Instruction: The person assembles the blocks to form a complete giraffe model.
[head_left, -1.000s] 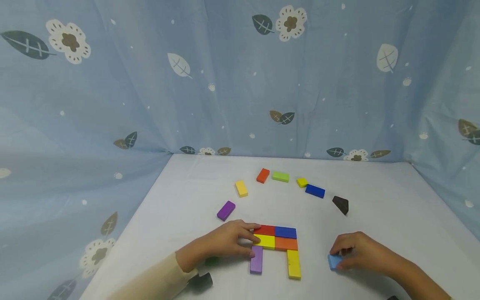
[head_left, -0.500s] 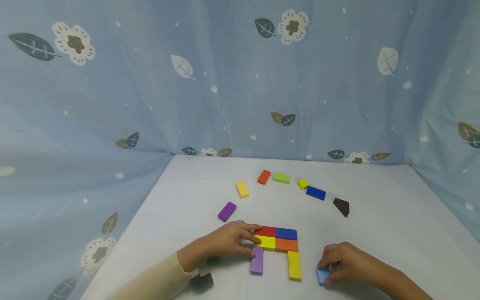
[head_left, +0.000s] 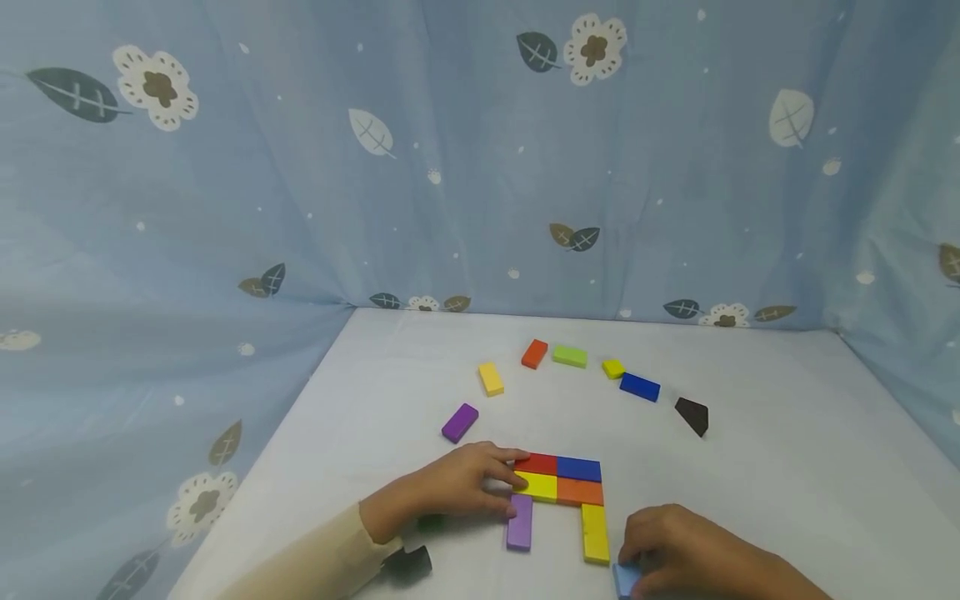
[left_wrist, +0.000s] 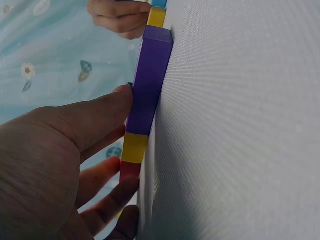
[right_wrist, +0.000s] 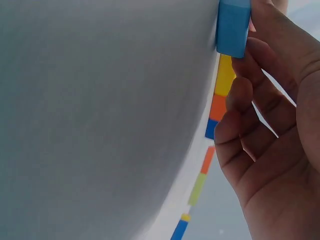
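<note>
My right hand (head_left: 671, 546) pinches a light blue block (head_left: 624, 579) near the table's front, just right of the flat arrangement. In the right wrist view, thumb and fingertips grip that block (right_wrist: 233, 27) low over the cloth. My left hand (head_left: 468, 482) rests at the arrangement's left edge, its fingers spread and relaxed, touching the red block (head_left: 542, 463), the yellow block (head_left: 542, 487) and the light purple block (head_left: 519, 525). A blue block (head_left: 580, 470) and an orange block (head_left: 580, 492) complete two rows. Below the orange one lies a lengthwise yellow block (head_left: 596, 533).
An arc of loose blocks lies farther back: purple (head_left: 460, 422), pale yellow (head_left: 491, 378), red-orange (head_left: 534, 353), light green (head_left: 570, 356), small yellow (head_left: 613, 368), dark blue (head_left: 640, 387), black (head_left: 693, 415). A dark object (head_left: 411, 564) sits by my left wrist. A patterned curtain (head_left: 450, 167) borders the table.
My right hand has moved left and toward the front edge with the light blue block, closer to the lengthwise yellow block. My left hand stays on the arrangement.
</note>
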